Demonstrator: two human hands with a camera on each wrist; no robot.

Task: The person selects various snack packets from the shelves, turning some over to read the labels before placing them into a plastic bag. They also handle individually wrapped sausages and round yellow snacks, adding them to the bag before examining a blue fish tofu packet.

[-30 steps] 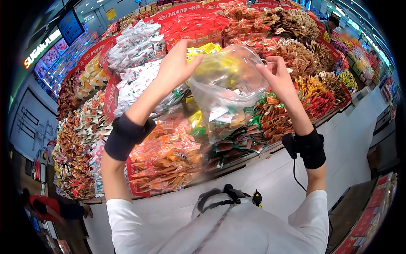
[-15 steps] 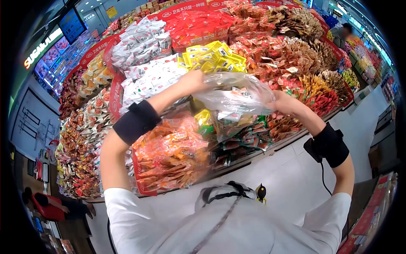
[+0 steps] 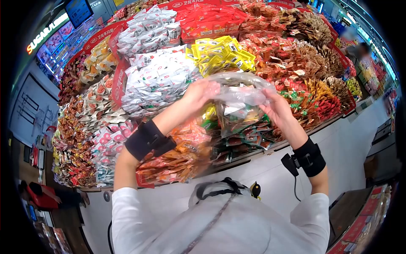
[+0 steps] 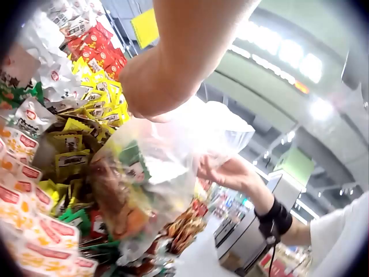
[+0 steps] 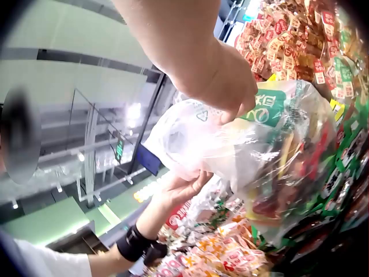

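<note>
A clear plastic bag (image 3: 242, 115) with snack packets inside hangs between both hands over the snack display. My left hand (image 3: 200, 94) grips the left side of its gathered upper part. At the right side of the bag's upper part, my right hand (image 3: 277, 109) pinches the film between thumb and fingers. In the right wrist view green print shows on the bag (image 5: 271, 107), and brown and red packets fill its lower part. The left wrist view shows the bag (image 4: 124, 196) bulging below my left hand (image 4: 153, 86). Directly behind it lie yellow packets (image 3: 222, 55).
White packets (image 3: 158, 80) are heaped left of the bag, orange ones (image 3: 177, 148) nearer the body. Brown and red snacks (image 3: 287, 55) fill the right side. Red sign strips (image 3: 117, 86) divide the display. Another person (image 3: 359, 53) stands at the far right, one in red (image 3: 42, 197) at lower left.
Both hands have come down and nearer the body with the bag, from raised and spread wide. The bag's upper part is now bunched between them. The view has shifted slightly.
</note>
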